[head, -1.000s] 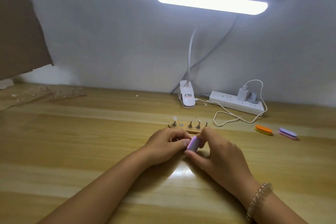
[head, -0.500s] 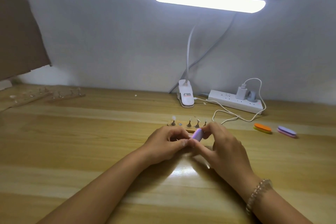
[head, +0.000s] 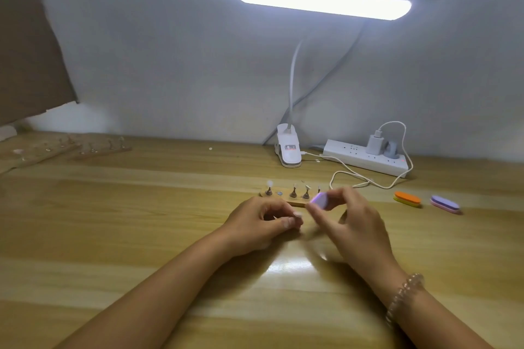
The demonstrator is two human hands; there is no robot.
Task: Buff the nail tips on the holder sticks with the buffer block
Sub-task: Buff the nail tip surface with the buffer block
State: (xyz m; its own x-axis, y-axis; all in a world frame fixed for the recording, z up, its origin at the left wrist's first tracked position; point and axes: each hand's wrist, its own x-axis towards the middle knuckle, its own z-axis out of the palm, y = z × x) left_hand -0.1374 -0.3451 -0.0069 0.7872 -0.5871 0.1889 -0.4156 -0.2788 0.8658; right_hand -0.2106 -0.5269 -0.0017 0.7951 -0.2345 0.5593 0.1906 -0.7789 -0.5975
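A small wooden base (head: 295, 202) stands on the table with several short holder sticks (head: 293, 192) carrying pale nail tips; one socket is empty. My left hand (head: 263, 221) pinches a holder stick, its nail tip (head: 297, 214) showing at my fingertips just in front of the base. My right hand (head: 351, 221) grips a purple buffer block (head: 319, 199) between thumb and fingers, held just right of and above that nail tip, apart from it.
An orange buffer (head: 407, 198) and a purple-pink buffer (head: 444, 203) lie to the right. A clip lamp base (head: 288, 150), a white power strip (head: 365, 157) and a looping cable (head: 354, 178) sit behind. More stick holders (head: 99, 147) stand at far left.
My right hand has lifted the buffer block up and to the right, off the nail tip. My left hand has stayed nearly in place with its stick.
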